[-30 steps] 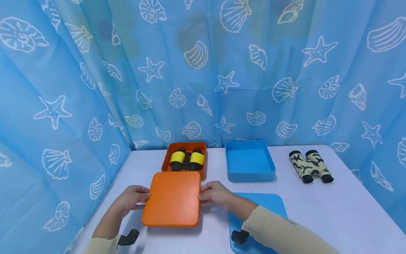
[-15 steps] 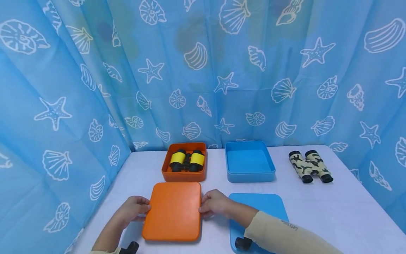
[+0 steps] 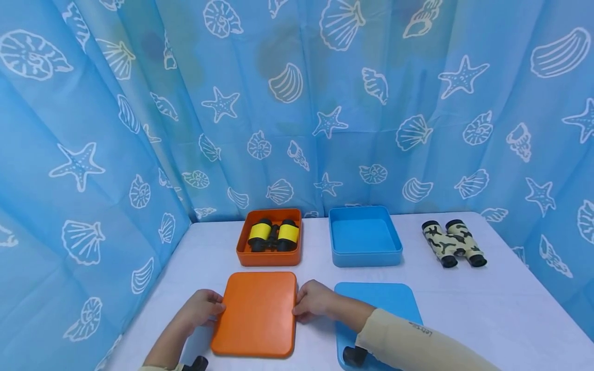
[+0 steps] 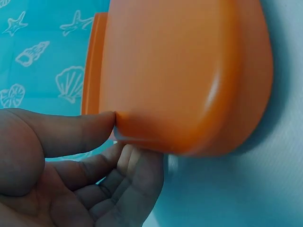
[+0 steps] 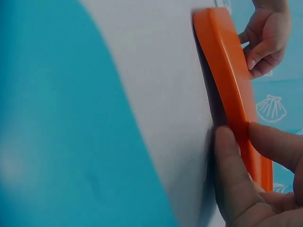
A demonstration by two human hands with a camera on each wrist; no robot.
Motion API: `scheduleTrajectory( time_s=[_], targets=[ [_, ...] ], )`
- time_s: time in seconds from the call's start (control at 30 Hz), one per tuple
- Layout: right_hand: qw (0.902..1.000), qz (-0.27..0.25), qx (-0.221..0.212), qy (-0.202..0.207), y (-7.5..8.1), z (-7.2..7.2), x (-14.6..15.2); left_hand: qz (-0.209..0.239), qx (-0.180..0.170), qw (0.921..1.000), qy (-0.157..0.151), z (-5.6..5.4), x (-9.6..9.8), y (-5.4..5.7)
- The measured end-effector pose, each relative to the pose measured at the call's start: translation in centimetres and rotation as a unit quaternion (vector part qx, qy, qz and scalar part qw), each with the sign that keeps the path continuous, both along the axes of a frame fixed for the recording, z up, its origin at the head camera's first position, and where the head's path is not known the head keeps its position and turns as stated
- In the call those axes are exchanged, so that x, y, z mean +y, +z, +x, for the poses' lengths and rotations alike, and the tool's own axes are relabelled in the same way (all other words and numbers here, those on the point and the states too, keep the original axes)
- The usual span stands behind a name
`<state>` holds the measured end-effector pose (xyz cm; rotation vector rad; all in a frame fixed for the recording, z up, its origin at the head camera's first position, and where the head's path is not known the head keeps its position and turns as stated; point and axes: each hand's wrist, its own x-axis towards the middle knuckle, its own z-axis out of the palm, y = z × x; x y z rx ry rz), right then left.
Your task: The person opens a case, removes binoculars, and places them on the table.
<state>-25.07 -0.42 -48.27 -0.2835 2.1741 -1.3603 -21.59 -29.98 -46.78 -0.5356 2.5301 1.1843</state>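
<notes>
An orange lid [image 3: 255, 314] lies low over the table in front of the orange box [image 3: 269, 259]. My left hand [image 3: 200, 307] pinches its left edge, thumb on top and fingers at the side and below, as the left wrist view shows. On the opposite edge, my right hand [image 3: 314, 300] pinches the lid between thumb and fingers; in the right wrist view a shadow gap runs under the lid's rim [image 5: 222, 66]. Inside the orange box sit yellow and black binoculars [image 3: 274, 235]. Beneath the right forearm lies a blue lid [image 3: 380, 299], partly covered by the sleeve.
A blue box [image 3: 366, 258] with nothing inside stands right of the orange box. Camouflage binoculars [image 3: 455, 243] lie at the right on the white table [image 3: 487, 319]. A blue curtain [image 3: 297, 113] with shell prints hangs behind and along the left side.
Both hands have lowered the orange lid toward the table and drawn it nearer, away from the orange box. The box's front wall, covered before, now shows fully.
</notes>
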Motion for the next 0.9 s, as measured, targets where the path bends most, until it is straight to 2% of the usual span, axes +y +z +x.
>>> scheduleTrajectory(
  time_s=[0.17, 0.33, 0.47, 0.53, 0.7, 0.8, 0.9],
  targets=[
    [0.9970, 0.059, 0.041, 0.030, 0.2, 0.0, -0.1, -0.055, -0.023, 0.9982, 0.005, -0.2, 0.9, -0.1],
    [0.9864, 0.131, 0.080, 0.060, 0.5, -0.1, -0.4, -0.093, -0.037, 0.9950, 0.003, -0.2, 1.1, -0.1],
    [0.9736, 0.188, 0.109, 0.070, 0.8, -0.1, -0.7, -0.111, -0.036, 0.9931, -0.013, -0.4, 1.2, 0.0],
    [0.9641, 0.221, 0.126, 0.076, 1.0, -0.2, -0.9, -0.123, -0.035, 0.9915, -0.023, -0.6, 1.2, 0.2],
    [0.9426, 0.281, 0.161, 0.082, 1.3, -0.8, -1.1, -0.189, -0.036, 0.9799, -0.052, -1.5, 0.9, 0.7],
    [0.9402, 0.284, 0.171, 0.078, 1.6, -1.5, -1.0, -0.223, -0.019, 0.9721, -0.069, -2.5, 0.7, 1.2],
    [0.9405, 0.275, 0.185, 0.076, 2.1, -2.5, -0.9, -0.243, 0.039, 0.9657, -0.083, -3.9, 0.7, 1.5]
  ],
)
